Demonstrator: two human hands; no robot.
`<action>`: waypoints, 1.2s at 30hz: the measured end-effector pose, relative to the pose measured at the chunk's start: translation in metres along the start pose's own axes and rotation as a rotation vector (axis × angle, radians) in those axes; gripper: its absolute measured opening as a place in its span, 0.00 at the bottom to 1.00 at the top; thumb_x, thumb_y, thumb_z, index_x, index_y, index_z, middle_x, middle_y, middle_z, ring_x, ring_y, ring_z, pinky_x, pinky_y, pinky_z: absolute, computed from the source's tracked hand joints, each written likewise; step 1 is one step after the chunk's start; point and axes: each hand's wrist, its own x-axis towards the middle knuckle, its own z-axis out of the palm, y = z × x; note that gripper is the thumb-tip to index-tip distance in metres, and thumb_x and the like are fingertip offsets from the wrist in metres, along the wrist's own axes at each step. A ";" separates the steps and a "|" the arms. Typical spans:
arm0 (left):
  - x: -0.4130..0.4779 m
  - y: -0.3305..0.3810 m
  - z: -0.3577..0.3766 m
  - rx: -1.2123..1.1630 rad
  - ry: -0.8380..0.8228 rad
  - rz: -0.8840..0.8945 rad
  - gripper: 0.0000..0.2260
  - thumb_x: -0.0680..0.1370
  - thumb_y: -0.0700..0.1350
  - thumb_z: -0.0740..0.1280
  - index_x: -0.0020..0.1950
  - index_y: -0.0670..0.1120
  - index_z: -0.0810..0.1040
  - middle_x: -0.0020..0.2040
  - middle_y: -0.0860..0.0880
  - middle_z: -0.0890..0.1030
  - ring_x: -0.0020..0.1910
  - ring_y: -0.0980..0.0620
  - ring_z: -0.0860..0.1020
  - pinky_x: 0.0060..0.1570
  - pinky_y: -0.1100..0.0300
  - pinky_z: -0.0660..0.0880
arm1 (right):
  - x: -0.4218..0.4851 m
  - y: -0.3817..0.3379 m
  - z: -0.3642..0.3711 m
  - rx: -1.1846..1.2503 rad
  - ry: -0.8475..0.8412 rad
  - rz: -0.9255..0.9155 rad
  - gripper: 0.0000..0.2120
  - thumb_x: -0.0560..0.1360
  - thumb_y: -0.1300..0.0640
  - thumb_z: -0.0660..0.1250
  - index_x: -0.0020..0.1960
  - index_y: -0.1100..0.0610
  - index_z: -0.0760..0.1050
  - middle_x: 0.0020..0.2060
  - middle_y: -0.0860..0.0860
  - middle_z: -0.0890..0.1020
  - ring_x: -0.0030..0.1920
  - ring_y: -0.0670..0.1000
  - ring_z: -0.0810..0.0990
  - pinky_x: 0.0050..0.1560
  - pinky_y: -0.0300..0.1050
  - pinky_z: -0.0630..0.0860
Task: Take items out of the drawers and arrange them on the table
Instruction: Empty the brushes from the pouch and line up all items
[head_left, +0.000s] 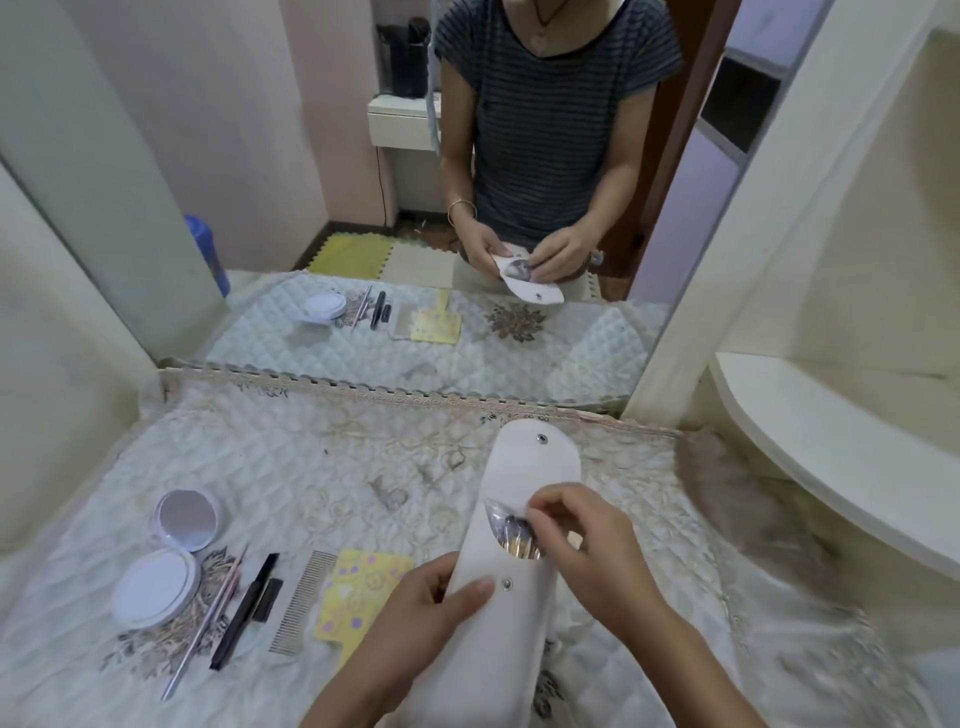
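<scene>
A long white pouch (498, 613) with a snap flap lies tilted above the quilted tabletop (322, 467). My left hand (421, 623) grips its lower body. My right hand (582, 540) pinches at the pouch's open mouth, where several brushes in clear wrap (511, 535) show. Laid out on the left are an open white compact mirror (166, 556), a thin pink pencil (208, 618), a black pen (244, 608) with a black cap (267, 600) beside it, a metal comb (301, 603) and a yellow patterned card (358, 592).
A large wall mirror (415, 208) stands behind the table and reflects the person and the items. A cream curved shelf (831, 457) juts out at the right. A blue bottle (208, 249) shows at the left in the mirror.
</scene>
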 end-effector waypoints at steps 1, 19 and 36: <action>0.000 -0.001 -0.001 0.003 0.001 -0.003 0.14 0.66 0.52 0.70 0.49 0.47 0.82 0.48 0.45 0.85 0.47 0.48 0.82 0.49 0.53 0.76 | -0.003 0.000 0.002 0.002 -0.053 -0.012 0.02 0.69 0.51 0.67 0.39 0.47 0.78 0.39 0.42 0.79 0.43 0.43 0.78 0.44 0.29 0.71; -0.004 0.000 -0.011 0.171 -0.062 0.038 0.16 0.66 0.56 0.69 0.51 0.53 0.82 0.48 0.46 0.85 0.42 0.55 0.81 0.43 0.62 0.75 | -0.007 0.010 0.006 0.182 -0.238 0.241 0.09 0.68 0.61 0.73 0.34 0.51 0.76 0.26 0.44 0.78 0.28 0.39 0.72 0.32 0.27 0.68; -0.008 -0.007 -0.025 0.103 -0.175 -0.106 0.15 0.68 0.52 0.70 0.50 0.46 0.82 0.45 0.49 0.85 0.44 0.52 0.81 0.42 0.63 0.76 | 0.004 0.028 -0.008 0.936 -0.164 0.624 0.11 0.68 0.61 0.71 0.48 0.64 0.77 0.36 0.55 0.86 0.38 0.52 0.85 0.38 0.41 0.82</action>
